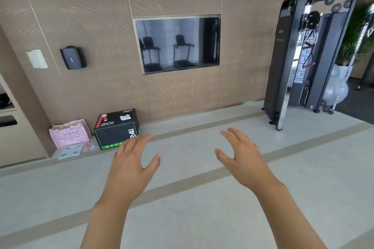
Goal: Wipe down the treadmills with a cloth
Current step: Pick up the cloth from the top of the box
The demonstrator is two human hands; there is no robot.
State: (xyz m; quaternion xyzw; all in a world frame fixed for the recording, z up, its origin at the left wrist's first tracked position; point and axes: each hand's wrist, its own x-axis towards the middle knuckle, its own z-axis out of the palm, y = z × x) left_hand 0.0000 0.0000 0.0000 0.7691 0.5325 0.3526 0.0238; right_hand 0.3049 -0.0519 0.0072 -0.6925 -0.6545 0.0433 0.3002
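Treadmills appear only as dark reflections in a wall-mounted screen at 12 o'clock, well apart from both hands. Two show plainly, upright consoles above sloping decks, with perhaps a third cut off at the screen's left edge. A white crumpled cloth, or possibly tissue, lies on top of a black plyo box at 10 o'clock, beside a red paper cup. The left hand reaches forward palm down, fingers straight and spread, holding nothing; its fingertips overlap the box's lower right corner in view. The right hand hovers at 1 o'clock, fingers loosely bent and empty. A pink patterned bag and a flat scale sit left of the box. A cable machine stands at 2 o'clock on the pale floor.
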